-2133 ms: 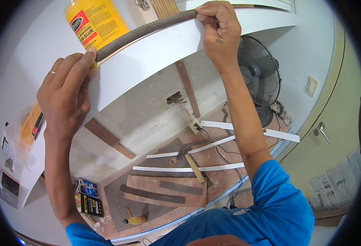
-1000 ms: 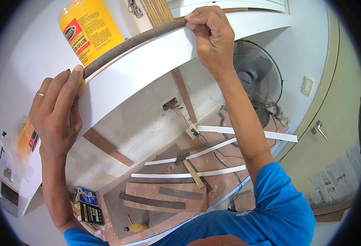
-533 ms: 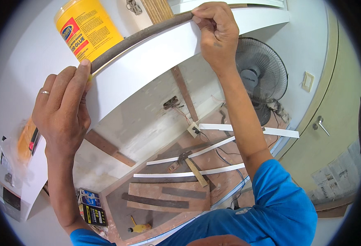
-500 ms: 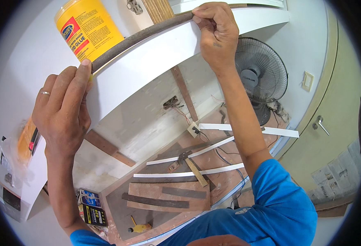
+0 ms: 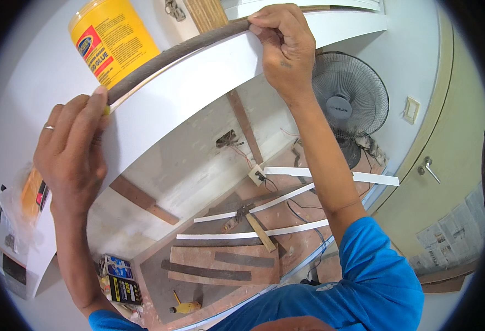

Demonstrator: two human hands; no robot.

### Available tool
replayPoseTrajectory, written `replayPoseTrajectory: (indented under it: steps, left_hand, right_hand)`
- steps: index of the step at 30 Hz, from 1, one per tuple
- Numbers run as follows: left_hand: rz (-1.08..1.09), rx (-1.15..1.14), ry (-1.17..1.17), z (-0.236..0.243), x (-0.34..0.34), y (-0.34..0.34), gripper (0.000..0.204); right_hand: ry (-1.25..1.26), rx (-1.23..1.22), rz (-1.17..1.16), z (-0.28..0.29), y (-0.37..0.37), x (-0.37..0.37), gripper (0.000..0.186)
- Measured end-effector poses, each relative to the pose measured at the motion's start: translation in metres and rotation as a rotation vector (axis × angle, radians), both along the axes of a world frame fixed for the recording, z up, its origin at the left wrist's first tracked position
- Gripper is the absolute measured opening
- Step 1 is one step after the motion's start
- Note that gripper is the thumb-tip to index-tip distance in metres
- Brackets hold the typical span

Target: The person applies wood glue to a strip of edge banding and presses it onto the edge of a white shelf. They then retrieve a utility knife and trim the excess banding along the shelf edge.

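Note:
A dark brown flexible-looking strip (image 5: 179, 53) lies along the far long edge of a white curved panel (image 5: 181, 85). My left hand (image 5: 71, 149) pinches its left end, the index finger stretched along it. A small yellow bit (image 5: 107, 110) shows under those fingertips; I cannot tell what it is. At the strip's right end, my right hand (image 5: 286, 49) is closed in a pinch, thumb and index finger on the strip. Between the strip and the panel a thin pale edge shows. Just behind the strip stands a yellow glue tub (image 5: 129, 41).
Below, a hammer (image 5: 260, 231), white strips (image 5: 253, 233) and brown boards (image 5: 206, 271) lie on the floor near a yellow-handled tool (image 5: 188, 307). A black fan (image 5: 350, 94) stands right, beside a door (image 5: 446, 138). Cables cross the floor. A plastic bag (image 5: 27, 204) sits left.
Both hands and the strip have shifted slightly left, more than the view itself has. The pale edge under the strip shows more. The fan's head has turned a little.

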State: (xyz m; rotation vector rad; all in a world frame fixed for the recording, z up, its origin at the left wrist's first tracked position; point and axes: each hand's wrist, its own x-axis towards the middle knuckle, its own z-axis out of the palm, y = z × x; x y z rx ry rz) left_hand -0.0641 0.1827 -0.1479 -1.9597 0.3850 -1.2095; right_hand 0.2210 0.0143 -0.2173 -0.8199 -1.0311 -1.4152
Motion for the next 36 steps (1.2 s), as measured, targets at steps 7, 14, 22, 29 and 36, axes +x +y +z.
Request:
replayPoseTrajectory:
  steps: [7, 14, 22, 29, 36]
  left_hand:
    - [0.0, -0.026, 0.015, -0.001, -0.005, 0.005, 0.044]
    - [0.052, -0.025, -0.014, -0.006, -0.002, 0.0, 0.04]
    - [0.038, -0.041, 0.002, -0.003, -0.004, -0.002, 0.039]
    - [0.058, -0.029, 0.005, 0.001, -0.008, 0.007, 0.038]
    - [0.025, -0.081, 0.05, 0.002, -0.007, 0.005, 0.038]
  right_hand:
    - [-0.081, 0.015, 0.06, 0.0, 0.007, 0.008, 0.028]
    - [-0.045, 0.01, 0.049, -0.004, 0.009, 0.011, 0.029]
    - [-0.057, 0.024, 0.066, -0.002, 0.01, 0.014, 0.029]
    - [-0.047, -0.006, 0.043, 0.0, 0.008, 0.009, 0.027]
    - [-0.066, 0.01, -0.01, -0.001, 0.008, 0.008, 0.027]
